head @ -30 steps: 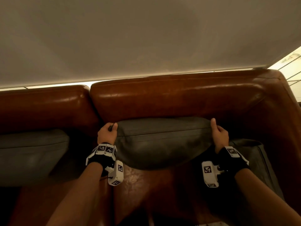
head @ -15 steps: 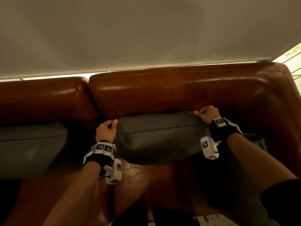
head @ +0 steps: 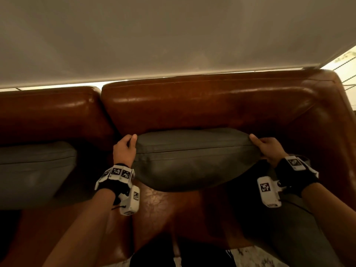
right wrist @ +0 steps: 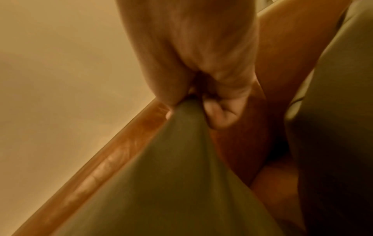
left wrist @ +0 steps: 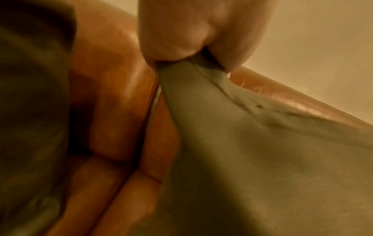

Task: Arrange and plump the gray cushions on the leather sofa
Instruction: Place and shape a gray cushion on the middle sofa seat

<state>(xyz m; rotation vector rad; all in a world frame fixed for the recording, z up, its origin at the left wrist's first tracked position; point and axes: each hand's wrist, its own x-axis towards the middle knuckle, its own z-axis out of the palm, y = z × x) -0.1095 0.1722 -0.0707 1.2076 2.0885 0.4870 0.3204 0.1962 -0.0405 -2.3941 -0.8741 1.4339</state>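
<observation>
A gray cushion [head: 192, 157] stands upright against the backrest of the brown leather sofa [head: 202, 105]. My left hand [head: 126, 149] pinches its top left corner, and my right hand [head: 266, 146] pinches its top right corner. In the left wrist view, thumb and fingers [left wrist: 171, 39] squeeze the gray cushion [left wrist: 262, 151] corner at the seam. In the right wrist view the fingers [right wrist: 220, 111] clamp the gray cushion [right wrist: 171, 175] corner. A second gray cushion [head: 32, 170] leans at the left. A third gray cushion [head: 300, 228] lies under my right forearm.
The sofa's right armrest [head: 335, 132] rises close to my right hand. A plain pale wall [head: 173, 35] stands behind the backrest. A gap [head: 101, 89] splits the two backrest sections. Bare leather seat [head: 163, 209] shows below the held cushion.
My right hand moved from the cushion's top edge out to its right corner and now pinches it. The left hand kept its hold on the left corner.
</observation>
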